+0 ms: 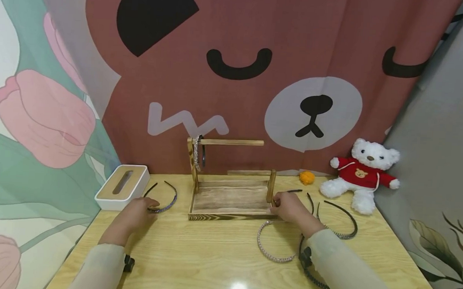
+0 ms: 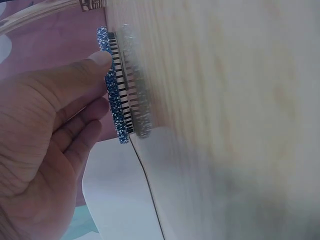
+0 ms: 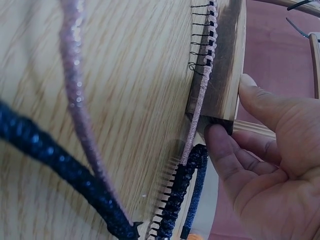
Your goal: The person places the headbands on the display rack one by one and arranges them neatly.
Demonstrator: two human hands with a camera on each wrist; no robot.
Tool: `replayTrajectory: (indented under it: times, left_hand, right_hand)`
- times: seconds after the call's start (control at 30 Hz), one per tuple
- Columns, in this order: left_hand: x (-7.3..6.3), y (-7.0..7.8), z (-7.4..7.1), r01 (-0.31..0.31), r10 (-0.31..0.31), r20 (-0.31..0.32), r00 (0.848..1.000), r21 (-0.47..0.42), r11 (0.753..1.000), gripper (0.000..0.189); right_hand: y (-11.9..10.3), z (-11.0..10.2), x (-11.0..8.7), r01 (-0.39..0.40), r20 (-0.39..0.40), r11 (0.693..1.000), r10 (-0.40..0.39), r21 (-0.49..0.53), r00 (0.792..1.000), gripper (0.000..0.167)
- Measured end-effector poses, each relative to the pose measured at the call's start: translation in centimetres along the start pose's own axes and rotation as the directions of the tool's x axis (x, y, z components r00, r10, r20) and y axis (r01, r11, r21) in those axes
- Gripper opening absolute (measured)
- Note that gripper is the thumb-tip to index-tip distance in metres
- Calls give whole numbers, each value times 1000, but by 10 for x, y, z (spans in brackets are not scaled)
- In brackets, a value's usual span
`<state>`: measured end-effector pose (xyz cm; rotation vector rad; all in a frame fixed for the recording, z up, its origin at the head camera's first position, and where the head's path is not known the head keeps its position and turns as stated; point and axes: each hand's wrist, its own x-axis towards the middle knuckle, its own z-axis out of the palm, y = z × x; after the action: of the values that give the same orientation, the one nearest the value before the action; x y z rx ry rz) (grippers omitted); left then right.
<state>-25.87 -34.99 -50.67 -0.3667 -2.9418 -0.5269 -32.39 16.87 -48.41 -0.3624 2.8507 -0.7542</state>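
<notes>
My left hand [image 1: 136, 216] pinches a blue glittery toothed headband [image 2: 117, 100], thumb on its front. In the head view this headband [image 1: 166, 207] stands at the tabletop, beside the white tissue box. The wooden display rack [image 1: 232, 199] stands mid-table, a rhinestone headband [image 1: 196, 153] and a dark one hanging at the left of its upper bar. My right hand [image 1: 289, 207] holds the rack's front right corner, thumb on the rim and fingers curled at the end. Near it lie a pink beaded headband [image 1: 267, 251] and several dark headbands [image 1: 346, 234].
A white tissue box [image 1: 104, 203] with a wood-look top stands at the left edge. At the back right sit a white teddy bear [image 1: 365, 175] in a red sweater and a small orange object [image 1: 306, 177]. A bear-print curtain [image 1: 233, 101] hangs behind the table.
</notes>
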Motion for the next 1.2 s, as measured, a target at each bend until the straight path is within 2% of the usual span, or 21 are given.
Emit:
replayTrajectory:
  times: [0.23,0.43,0.63,0.8,0.93,1.03,1.13,1.2]
  left_hand:
    - [3,-1,-1,-4,4,42,999,19,1000,26]
    - [6,-1,0,-41,39,59,997,38,998,20]
    - [8,-3,2,-88,84,59,995,54,995,17]
    - [7,-5,2,-78,75,65,995,49,996,15]
    - [6,-2,1,-40,40,73,997,-1,999,13]
    - [5,2,-1,-11,16,59,998,-76,997,12]
    - [7,9,-5,20,-16,24,1000,-159,987,12]
    - [8,16,-12,39,-40,-2,999,-237,971,14]
  right_hand:
    - [1,0,-1,-8,8,1000,8,7,1000,46]
    - [1,0,-1,-14,3,1000,14,10,1000,42]
    - [1,0,-1,-10,5,1000,10,18,1000,48]
    - [0,0,-1,-17,11,999,17,32,1000,49]
    - [-1,0,-1,-16,15,999,16,31,1000,48]
    - [-1,0,-1,-18,14,999,18,32,1000,49]
    - [-1,0,-1,-20,16,999,19,32,1000,50]
    - [-1,0,-1,-23,19,999,22,33,1000,50]
